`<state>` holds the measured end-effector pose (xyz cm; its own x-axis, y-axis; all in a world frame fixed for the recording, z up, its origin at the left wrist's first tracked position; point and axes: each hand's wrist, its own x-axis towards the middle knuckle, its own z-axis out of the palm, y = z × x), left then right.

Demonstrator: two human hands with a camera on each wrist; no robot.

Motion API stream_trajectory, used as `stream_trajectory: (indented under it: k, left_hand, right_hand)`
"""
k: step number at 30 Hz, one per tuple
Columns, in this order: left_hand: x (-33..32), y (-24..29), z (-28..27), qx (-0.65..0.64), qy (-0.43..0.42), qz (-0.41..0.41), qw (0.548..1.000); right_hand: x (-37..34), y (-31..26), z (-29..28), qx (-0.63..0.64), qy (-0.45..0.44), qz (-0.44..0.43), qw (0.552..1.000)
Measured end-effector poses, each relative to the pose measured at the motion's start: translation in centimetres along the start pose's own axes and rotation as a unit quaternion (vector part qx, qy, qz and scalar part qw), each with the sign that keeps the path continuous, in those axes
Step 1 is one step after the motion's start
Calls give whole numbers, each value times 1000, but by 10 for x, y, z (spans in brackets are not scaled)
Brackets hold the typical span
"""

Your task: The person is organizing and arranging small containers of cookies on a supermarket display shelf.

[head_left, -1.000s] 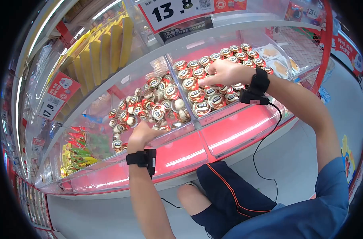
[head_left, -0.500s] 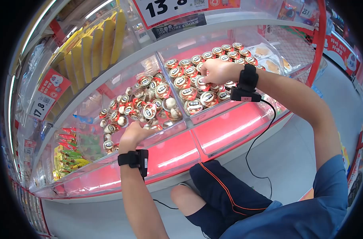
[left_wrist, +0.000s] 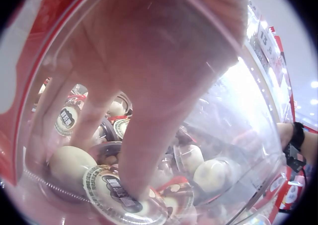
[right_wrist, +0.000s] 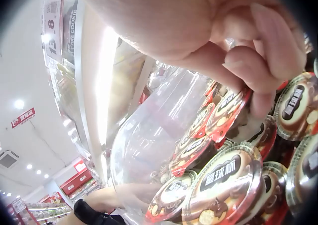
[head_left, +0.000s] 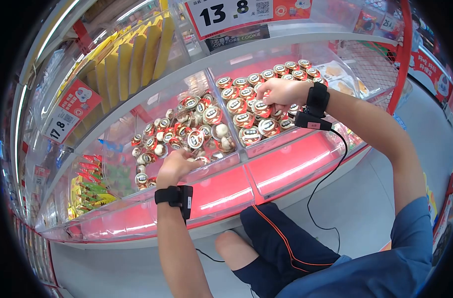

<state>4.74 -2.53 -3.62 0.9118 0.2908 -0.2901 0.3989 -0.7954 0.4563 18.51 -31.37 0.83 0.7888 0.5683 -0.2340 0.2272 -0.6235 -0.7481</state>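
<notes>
My right hand point(head_left: 281, 93) is over the right bin of chocolate snack cups, whose foil lids face mostly upward. Its thumb and curled fingers pinch the edge of one red-rimmed cup point(right_wrist: 229, 111), with more cups point(right_wrist: 223, 180) packed closely around it. My left hand point(head_left: 174, 166) reaches into the left bin, where similar cups point(head_left: 212, 115) lie jumbled, some showing white rounded bottoms. Through the clear plastic front, the left wrist view shows its fingers long and spread, one tip resting on a cup lid point(left_wrist: 117, 192) beside a white rounded cup bottom point(left_wrist: 72, 163).
A clear divider point(head_left: 225, 107) separates the two bins, and a clear front wall point(head_left: 211, 171) stands below my left wrist. Yellow packs point(head_left: 132, 64) fill the shelf above left. Price signs point(head_left: 226, 17) hang overhead. A cable point(head_left: 330, 188) trails from my right wrist.
My right hand's fingers have curled down onto a cup, where earlier the thumb pointed left across the lids. The left hand stays at about the same place; the head view has shifted slightly.
</notes>
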Motion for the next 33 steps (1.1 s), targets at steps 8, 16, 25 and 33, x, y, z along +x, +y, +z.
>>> stream_trajectory:
  k: [8, 16, 25, 33]
  left_hand:
    - [-1, -3, -2, 19, 46, 26, 998]
    - [27, -16, 12, 112, 85, -58, 988]
    - [18, -6, 2, 75, 23, -115, 990]
    - [-19, -3, -9, 44, 315, 18, 948]
  right_hand:
    - [-4, 1, 0, -37, -13, -37, 999]
    - [-32, 23, -8, -69, 91, -168, 979]
    - [-97, 22, 6, -37, 112, -187, 975]
    - [-117, 17, 5, 39, 121, -190, 974]
